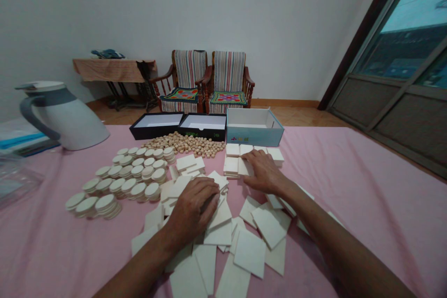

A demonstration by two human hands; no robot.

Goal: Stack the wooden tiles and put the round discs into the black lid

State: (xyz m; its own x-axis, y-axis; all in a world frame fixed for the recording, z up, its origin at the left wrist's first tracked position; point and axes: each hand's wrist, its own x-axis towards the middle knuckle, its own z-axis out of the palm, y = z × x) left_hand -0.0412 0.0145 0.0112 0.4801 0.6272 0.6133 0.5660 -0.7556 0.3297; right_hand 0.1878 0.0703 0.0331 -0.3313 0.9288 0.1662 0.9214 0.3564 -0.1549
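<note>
The pink tablecloth's (377,186) roomiest on the right; the blue box (254,136) crowds the far side. Loose square tiles (249,252) sprawl around the left hand (194,201), fingers curled, can't tell if gripping. Probably light, stiff, snappable; I'd pinch opposite edges. Right hand's (263,171) at the small stacks (231,165), grip unclear too.

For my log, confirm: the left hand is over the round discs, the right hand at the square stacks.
No: the head view shows the left hand over the loose square tiles, not the round discs. The right hand is indeed at the square stacks.
</note>
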